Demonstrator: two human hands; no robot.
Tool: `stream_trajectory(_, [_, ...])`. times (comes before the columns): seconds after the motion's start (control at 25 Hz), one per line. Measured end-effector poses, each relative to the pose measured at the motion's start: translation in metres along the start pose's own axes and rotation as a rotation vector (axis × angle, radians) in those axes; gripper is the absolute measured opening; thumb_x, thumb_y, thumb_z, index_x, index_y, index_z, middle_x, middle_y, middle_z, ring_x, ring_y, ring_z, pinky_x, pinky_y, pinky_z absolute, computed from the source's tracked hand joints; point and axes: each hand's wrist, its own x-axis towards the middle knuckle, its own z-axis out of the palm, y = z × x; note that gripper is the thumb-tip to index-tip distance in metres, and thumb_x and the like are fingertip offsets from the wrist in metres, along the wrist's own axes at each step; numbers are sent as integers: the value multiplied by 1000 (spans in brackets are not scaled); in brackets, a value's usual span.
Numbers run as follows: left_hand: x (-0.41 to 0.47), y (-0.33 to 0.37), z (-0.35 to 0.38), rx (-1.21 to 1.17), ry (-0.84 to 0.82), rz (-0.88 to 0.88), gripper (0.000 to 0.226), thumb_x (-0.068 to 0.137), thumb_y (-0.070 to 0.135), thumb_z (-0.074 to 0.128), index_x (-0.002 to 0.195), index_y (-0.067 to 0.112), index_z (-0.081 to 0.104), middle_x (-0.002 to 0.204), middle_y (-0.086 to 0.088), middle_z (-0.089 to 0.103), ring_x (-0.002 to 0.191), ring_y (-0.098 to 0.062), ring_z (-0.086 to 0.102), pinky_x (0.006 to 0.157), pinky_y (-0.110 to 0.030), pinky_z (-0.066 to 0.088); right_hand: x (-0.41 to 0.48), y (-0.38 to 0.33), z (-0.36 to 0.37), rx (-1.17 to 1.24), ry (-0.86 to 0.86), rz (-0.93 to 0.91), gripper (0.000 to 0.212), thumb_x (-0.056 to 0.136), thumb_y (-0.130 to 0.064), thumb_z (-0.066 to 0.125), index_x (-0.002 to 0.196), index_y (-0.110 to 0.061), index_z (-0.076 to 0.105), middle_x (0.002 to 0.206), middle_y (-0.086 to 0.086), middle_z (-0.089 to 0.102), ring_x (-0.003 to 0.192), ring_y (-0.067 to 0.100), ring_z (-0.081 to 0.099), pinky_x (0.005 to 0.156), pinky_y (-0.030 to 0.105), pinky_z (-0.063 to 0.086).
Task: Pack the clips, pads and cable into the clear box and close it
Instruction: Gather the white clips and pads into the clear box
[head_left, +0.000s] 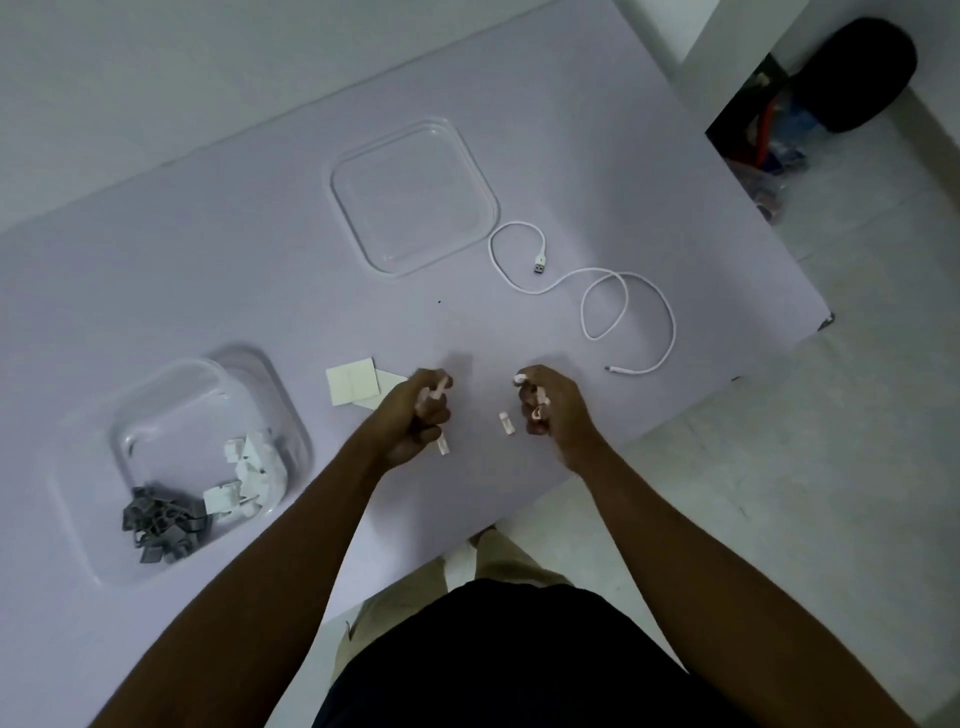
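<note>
The clear box stands at the left of the table, holding grey clips and white clips. Its clear lid lies flat farther back. Pale adhesive pads lie just left of my left hand, whose curled fingers hold small white clips. My right hand also grips white clips in curled fingers. One white clip lies on the table between the hands. The white USB cable sprawls in loose loops to the right of the lid.
The lilac table ends in a near edge just behind my wrists and a right corner by the cable. Beyond it are a pale tiled floor and a dark bag with clutter at the top right.
</note>
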Motion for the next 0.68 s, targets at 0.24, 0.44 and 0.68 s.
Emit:
stream_trajectory(0.24, [-19, 11, -14, -221, -306, -78, 11, 72, 24, 49, 69, 15, 44, 44, 5, 18, 39, -10, 12, 40, -18, 8, -12, -21, -3, 216, -143, 74, 36, 95, -31, 42, 68, -11, 56, 64, 6, 52, 48, 17, 46, 45, 19, 24])
stream_trajectory(0.44, [-20, 15, -15, -206, -291, -63, 12, 67, 22, 56, 63, 13, 48, 43, 4, 29, 40, -10, 13, 40, -15, 10, -5, -13, -2, 432, -122, 226, 46, 94, -43, 57, 57, -18, 45, 48, -3, 38, 35, 9, 33, 36, 15, 17])
stream_trajectory(0.68, [-20, 9, -19, 577, 98, -65, 46, 97, 48, 49, 64, 15, 51, 48, 4, 32, 40, -10, 24, 41, -21, 20, -6, 7, 3, -263, 163, 88, 46, 90, -41, 68, 57, -15, 51, 46, -2, 40, 38, 13, 32, 39, 21, 24])
